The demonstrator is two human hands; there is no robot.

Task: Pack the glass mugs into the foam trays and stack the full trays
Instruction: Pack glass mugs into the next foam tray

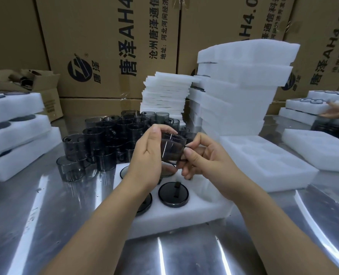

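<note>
left hand: left hand (144, 155) above the foam tray (184, 217); fingers (161, 128) curled over the held mug (172, 149), gripping its body.
right hand: right hand (206, 161) above the tray's far right part; fingers (192, 155) pinch the mug's handle, probably to turn it so the handle meets a slot.
held mug: dark glass, tilted, in the air just above the tray's far row, not seated yet.
foam tray: white, on the desk (45, 215), nearest the person; seated mugs (173, 193) sit mouth-down in pockets, one handle lying in its slot.
step: orienting the mug before pressing it in; tray looks partly filled, right end seems free.
loose mugs: cluster (105, 139) behind-left of the tray, within easy reach.
empty tray: empty tray (264, 161) just right of the tray, likely next.
foam stack: foam stack (240, 86) behind the tray, right side.
full trays: full trays (15, 135) stacked well left of the tray.
other hand: another person's hand (337, 113) far right of the tray.
risk: glass slipping while turned.
</note>
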